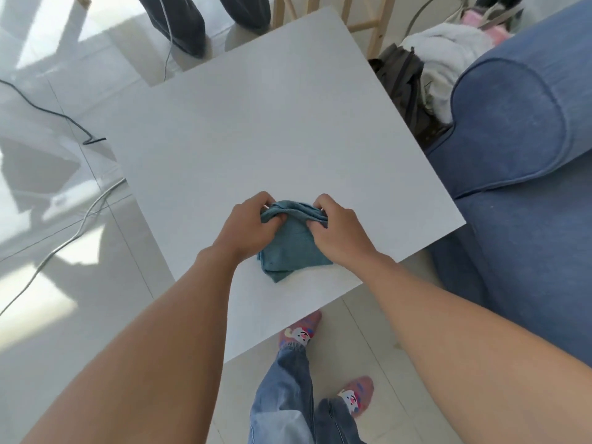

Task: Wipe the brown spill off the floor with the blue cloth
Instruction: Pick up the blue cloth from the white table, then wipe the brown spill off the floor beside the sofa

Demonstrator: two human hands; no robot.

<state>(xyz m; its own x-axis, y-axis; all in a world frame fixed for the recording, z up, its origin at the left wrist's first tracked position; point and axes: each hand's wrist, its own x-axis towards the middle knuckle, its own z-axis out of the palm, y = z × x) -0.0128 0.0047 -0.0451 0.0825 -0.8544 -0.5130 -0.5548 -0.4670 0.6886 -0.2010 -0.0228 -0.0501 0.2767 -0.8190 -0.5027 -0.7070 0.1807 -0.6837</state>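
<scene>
The blue cloth (292,248) lies folded on the white table (256,129) near its front corner. My left hand (248,227) grips the cloth's far left edge, fingers curled around the fabric. My right hand (338,230) pinches the far right edge in the same way. Both hands rest on the cloth, and its far edge is bunched up between them. No brown spill shows on the visible floor (80,315).
A blue sofa (519,161) stands close on the right of the table. Cables (64,245) run over the floor at the left. Another person's legs (205,17) stand beyond the table. Bags and a white garment (439,59) pile up at the back right. My feet in patterned socks (299,331) are below.
</scene>
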